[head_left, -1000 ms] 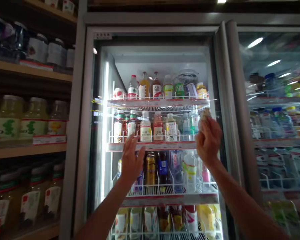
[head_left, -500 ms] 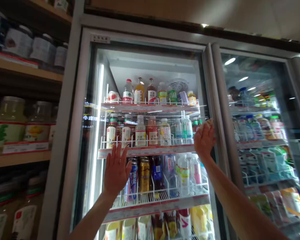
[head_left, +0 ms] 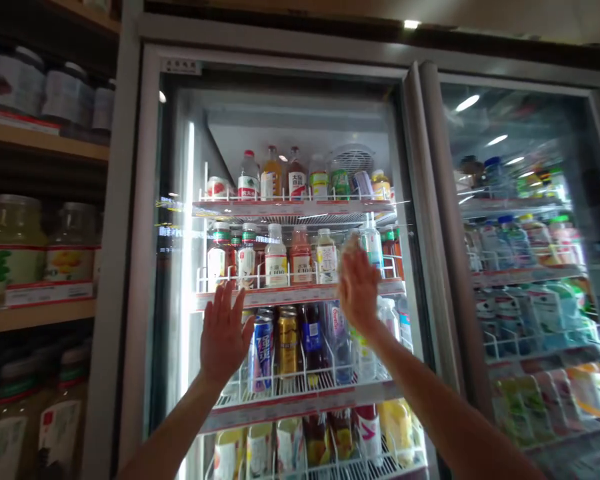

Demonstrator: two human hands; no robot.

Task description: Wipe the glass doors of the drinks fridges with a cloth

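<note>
My left hand (head_left: pixel 225 337) lies flat on the glass door (head_left: pixel 300 100) of a lit drinks fridge, palm forward and fingers stretched up. On the same door, farther right and a little higher, is my right hand (head_left: pixel 360 287), smeared by motion. A pale crumpled cloth (head_left: pixel 353 245) shows at its fingertips, pressed toward the glass; its outline is blurred. Behind the glass stand rows of drinks, among them a gold can (head_left: pixel 288 343), a blue can (head_left: pixel 261 350) and a pink bottle (head_left: pixel 301 257).
A metal door frame (head_left: pixel 423 220) runs up the right side of this door. Beyond it is a second glass-door fridge (head_left: pixel 520 153) full of bottles. To the left, wooden shelves (head_left: pixel 40 320) carry large jars and bottles. Ceiling lights reflect in the glass.
My right hand with the pale cloth has swept left across the glass, from the door's right frame toward the middle. My left hand stays flat on the glass. The view has shifted slightly.
</note>
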